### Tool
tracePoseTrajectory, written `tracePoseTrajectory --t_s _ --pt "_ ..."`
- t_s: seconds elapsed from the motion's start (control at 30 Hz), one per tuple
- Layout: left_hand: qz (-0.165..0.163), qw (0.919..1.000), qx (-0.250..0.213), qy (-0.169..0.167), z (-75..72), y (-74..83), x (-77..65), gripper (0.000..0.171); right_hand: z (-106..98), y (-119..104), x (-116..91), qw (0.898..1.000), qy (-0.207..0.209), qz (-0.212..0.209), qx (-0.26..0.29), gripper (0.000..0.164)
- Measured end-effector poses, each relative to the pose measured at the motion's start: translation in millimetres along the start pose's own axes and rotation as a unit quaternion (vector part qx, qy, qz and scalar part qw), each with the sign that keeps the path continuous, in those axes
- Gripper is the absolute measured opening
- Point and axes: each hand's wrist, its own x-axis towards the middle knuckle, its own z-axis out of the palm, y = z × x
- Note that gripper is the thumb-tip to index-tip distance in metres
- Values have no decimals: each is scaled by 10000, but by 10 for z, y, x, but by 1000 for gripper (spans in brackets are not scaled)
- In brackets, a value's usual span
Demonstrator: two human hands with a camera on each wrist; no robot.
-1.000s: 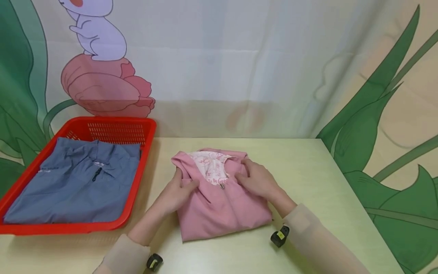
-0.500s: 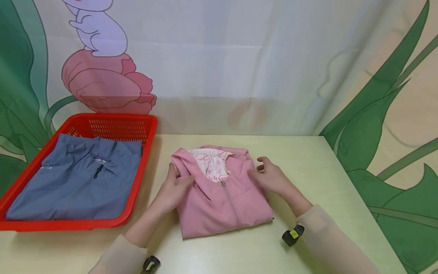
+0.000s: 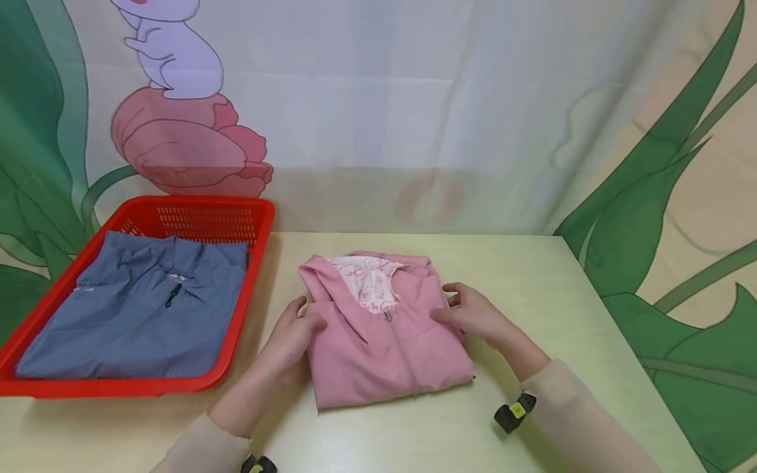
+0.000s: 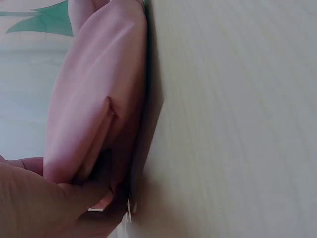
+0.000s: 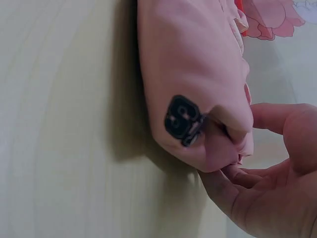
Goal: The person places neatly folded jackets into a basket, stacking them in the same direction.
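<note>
A folded pink zip jacket (image 3: 378, 355) lies on the table, its collar away from me and its white lining with pink lettering showing. At its left edge, my left hand (image 3: 291, 336) grips the side, thumb on top and fingers down by the edge. The left wrist view shows that hand (image 4: 54, 203) around the folded layers, fingertips close to the tabletop. My right hand (image 3: 476, 316) holds the opposite edge between thumb and fingers. In the right wrist view, a dark patch (image 5: 182, 119) marks the jacket's side, and the fingers reach beneath the fold.
A red plastic basket (image 3: 236, 328) stands at the left with a folded blue garment (image 3: 130, 322) inside. Behind the pale wooden table (image 3: 514, 263) hangs a printed curtain (image 3: 367, 118) with leaves, a flower and a white animal figure.
My right hand has moved from the jacket's collar out to its right edge. The left hand has slid slightly down the left edge. The jacket stays almost in place.
</note>
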Motion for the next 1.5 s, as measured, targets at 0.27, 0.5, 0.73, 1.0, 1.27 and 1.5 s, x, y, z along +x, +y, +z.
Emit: tracePoseTrajectory --t_s 0.27,0.5,0.73,1.0,1.27,1.5 --pt "-251 9917 -1165 -491 -26 -44 32 77 -8 53 33 9988 -162 -11 464 74" --pt "-155 9939 -1065 -248 -18 -106 33 67 -11 135 75 9909 -614 25 1201 84" --pt "-103 9941 -1039 -288 -9 -61 -33 66 -31 116 12 9864 -677 -143 1488 88" --pt "-29 9929 -1064 -524 -61 46 -138 64 -53 31 -61 9835 -805 -273 1595 84" --pt "-64 9897 -1252 -696 -121 184 -237 60 -71 -93 -130 9790 -855 -361 1817 85" --pt "25 9861 -1339 -987 -244 334 -347 51 -119 -266 -176 9749 -896 -582 1953 86"
